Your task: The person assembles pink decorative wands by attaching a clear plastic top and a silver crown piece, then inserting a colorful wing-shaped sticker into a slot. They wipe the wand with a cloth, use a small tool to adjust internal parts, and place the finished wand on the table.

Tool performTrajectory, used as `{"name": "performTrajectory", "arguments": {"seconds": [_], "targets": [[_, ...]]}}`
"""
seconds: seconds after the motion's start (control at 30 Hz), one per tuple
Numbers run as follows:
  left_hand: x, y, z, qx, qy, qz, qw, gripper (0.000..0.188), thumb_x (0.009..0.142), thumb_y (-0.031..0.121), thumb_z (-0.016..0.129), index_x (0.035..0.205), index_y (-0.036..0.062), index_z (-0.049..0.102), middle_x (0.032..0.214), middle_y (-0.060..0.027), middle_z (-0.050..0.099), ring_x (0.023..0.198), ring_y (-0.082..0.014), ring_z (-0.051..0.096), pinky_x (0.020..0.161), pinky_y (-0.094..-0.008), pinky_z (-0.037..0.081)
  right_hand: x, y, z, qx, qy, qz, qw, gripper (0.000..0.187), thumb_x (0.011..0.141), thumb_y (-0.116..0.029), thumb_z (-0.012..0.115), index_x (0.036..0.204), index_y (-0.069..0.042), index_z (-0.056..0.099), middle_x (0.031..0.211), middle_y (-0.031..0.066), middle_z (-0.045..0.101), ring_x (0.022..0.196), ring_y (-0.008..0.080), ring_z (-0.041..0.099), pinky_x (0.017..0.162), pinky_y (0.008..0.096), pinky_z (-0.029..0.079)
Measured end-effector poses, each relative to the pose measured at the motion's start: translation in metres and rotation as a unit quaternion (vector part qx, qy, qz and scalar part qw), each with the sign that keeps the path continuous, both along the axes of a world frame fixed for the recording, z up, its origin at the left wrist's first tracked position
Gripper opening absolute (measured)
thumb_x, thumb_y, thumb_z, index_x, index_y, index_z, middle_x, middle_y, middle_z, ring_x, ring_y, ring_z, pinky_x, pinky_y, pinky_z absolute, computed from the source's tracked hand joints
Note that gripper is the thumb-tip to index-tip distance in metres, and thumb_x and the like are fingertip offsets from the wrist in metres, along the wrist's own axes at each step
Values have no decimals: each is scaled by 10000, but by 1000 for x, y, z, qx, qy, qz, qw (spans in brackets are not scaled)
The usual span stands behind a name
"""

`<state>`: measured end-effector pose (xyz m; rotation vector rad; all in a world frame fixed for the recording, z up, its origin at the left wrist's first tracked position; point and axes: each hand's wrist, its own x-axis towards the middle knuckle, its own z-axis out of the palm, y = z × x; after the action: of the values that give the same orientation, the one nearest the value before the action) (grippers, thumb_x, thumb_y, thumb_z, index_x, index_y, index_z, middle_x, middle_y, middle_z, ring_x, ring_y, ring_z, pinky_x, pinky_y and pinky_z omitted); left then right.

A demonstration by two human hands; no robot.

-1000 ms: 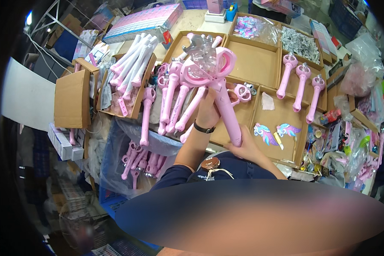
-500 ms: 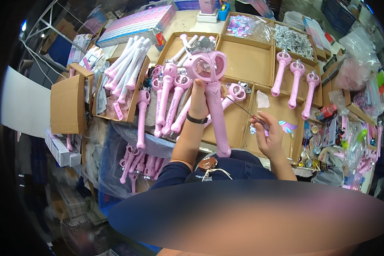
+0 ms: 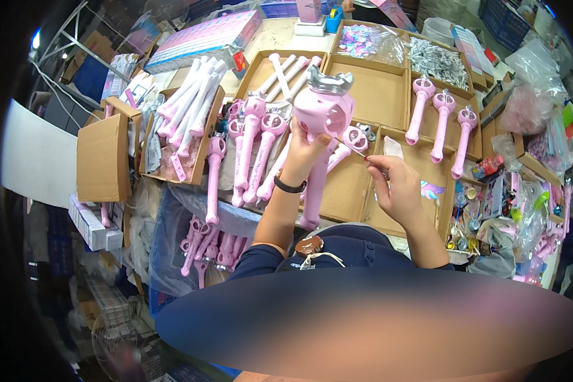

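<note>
While the left hand grips a pink toy wand upright above the cardboard trays, the right hand pinches a thin tool just beside it. Left of that wand, one tray holds more pink wands — right of it, three lie in another.

The worktop carries shallow cardboard trays. Left of them lies a box of white handles; beyond that, a flat pastel carton; right of them, plastic bags.
</note>
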<state>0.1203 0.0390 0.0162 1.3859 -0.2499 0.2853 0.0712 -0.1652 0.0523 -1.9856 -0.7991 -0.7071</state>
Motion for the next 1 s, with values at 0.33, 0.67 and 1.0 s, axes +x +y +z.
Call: {"name": "performTrajectory", "arguments": {"seconds": [0.33,0.67,1.0], "targets": [[-7,-13,-21,145,9,30,989,1000,691,229,771,1377,-30,92,1273,-219,427,1160,-271,464,943,-343,387,7,-8,-55,313,414,94,849,189,945,-185,461,1002,-5,455,667,36,535,517,81,479,487,208,426],[-11,-13,-26,199,6,66,978,982,688,237,772,1371,-32,120,1253,-209,443,1137,-268,477,926,-345,403,9,-21,-60,252,509,48,822,218,912,-240,543,871,-35,483,534,-22,444,440,46,407,401,204,333],[-8,-7,-27,-34,119,-99,987,700,815,376,658,1323,47,305,1184,-53,466,1047,-136,467,851,-258,421,-25,-7,-27,61,162,-110,979,165,837,-182,637,820,-28,580,574,63,568,456,166,532,429,276,387]]}}
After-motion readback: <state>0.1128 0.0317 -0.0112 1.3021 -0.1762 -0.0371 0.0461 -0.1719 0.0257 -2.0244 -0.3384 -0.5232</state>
